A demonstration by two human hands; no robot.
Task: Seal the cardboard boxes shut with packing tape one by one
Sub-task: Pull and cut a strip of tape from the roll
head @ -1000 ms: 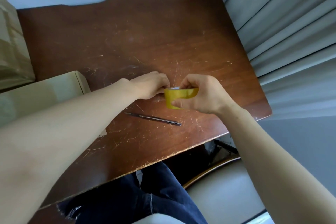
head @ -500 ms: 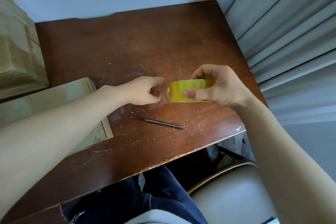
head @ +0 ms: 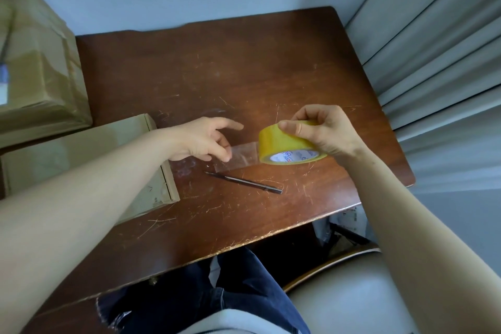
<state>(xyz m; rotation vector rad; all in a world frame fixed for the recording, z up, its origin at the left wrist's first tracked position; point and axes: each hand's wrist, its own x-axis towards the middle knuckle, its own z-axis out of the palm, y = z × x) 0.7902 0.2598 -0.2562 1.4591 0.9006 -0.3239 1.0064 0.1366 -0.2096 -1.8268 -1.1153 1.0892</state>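
- The right hand [head: 325, 135] is gripping the yellow tape roll [head: 284, 144] from above, with thumb and fingers curling over its rim, over the right part of the bench [head: 244, 62].
- The left hand [head: 203, 141] is pinching the free end of a clear strip of tape [head: 241, 156] between thumb and a finger, with the forefinger pointing out straight.
- The strip is stretching between the two hands.
- A flat cardboard box [head: 81, 160] is lying on the bench's left side, under the left forearm.
- A bigger box [head: 40, 68] is standing beyond it at the far left.
- A thin dark tool [head: 244, 183] is lying on the bench near the strip.
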